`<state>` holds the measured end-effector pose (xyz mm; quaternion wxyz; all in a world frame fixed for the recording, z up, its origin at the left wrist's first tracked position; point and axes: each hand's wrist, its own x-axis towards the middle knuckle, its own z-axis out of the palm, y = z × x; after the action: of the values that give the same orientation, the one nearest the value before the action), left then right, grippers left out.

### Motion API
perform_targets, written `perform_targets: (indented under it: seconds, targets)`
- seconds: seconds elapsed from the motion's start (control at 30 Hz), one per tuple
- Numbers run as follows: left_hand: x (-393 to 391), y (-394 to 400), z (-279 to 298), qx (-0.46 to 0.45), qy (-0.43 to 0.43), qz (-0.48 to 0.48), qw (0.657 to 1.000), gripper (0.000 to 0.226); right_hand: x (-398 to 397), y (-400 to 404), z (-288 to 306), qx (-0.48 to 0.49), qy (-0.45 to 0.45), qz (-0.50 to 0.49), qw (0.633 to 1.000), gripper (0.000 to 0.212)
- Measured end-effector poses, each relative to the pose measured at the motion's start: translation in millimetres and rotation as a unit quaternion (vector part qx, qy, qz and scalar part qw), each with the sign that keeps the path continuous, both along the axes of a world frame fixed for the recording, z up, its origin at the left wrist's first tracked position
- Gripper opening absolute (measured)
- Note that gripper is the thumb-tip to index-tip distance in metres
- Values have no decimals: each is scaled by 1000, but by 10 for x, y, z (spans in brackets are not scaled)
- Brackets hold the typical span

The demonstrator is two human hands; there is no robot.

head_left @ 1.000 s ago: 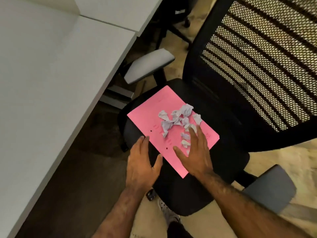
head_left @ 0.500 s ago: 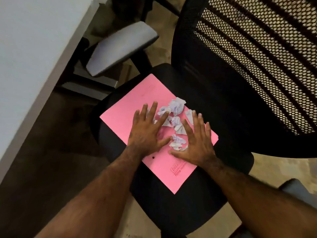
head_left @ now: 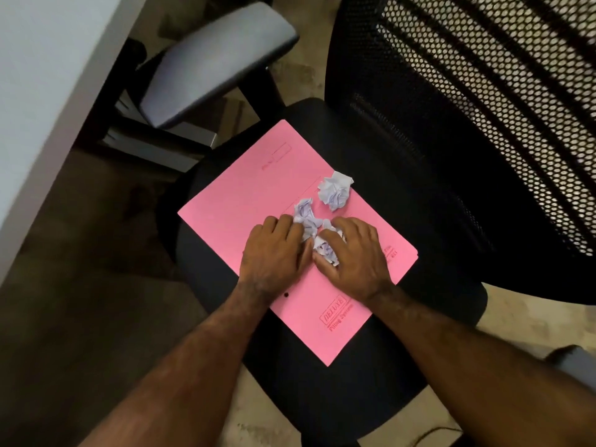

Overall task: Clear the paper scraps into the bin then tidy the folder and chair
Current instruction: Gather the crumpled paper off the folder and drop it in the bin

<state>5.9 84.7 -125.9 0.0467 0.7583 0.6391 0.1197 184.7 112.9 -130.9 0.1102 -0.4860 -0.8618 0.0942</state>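
At the centre of the frame, a pink folder [head_left: 258, 201] lay flat on the black seat of a mesh-backed office chair [head_left: 451, 175], with crumpled paper scraps [head_left: 309, 221] bunched on its middle. The person's left hand [head_left: 274, 253] and right hand [head_left: 351, 256] pressed in from either side, fingers curled around the small heap and the two thumbs nearly meeting below it. Both hands looked partly closed on scraps rather than clamped tight; how much each held could not be told. One larger wad [head_left: 335, 190] sat apart, just above the hands toward the chair back. The scraps appeared light, soft and springy, likely to spill if loosely cupped, so scooping them from beneath with both palms seemed the surest hold. No bin was in view. A pale desk [head_left: 48, 91] filled the upper left.
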Motion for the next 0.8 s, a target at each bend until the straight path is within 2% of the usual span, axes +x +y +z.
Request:
perform_targets:
  seconds: [0.1, 0.23, 0.37, 0.53, 0.67, 0.8]
  targets:
    - [11, 12, -27, 6, -33, 20, 999, 46, -32, -1, -15, 11, 23, 2, 1000, 41]
    - [58, 97, -21, -28, -17, -1, 999, 64, -61, 19, -40, 3, 34, 7, 999, 49]
    - [87, 137, 6, -28, 30, -1, 999, 54, -78, 40, -23, 11, 22, 13, 1000, 40]
    - [125, 75, 60, -42, 11, 31, 999, 35, -61, 9, -12, 58, 3, 40, 998, 26]
    - [119, 38, 110, -56, -8, 75, 996, 37, -46, -38, 13, 62, 23, 53, 996, 28]
    - [77, -2, 134, -81, -15, 122, 989, 46, -67, -35, 87, -6, 38, 34, 999, 25]
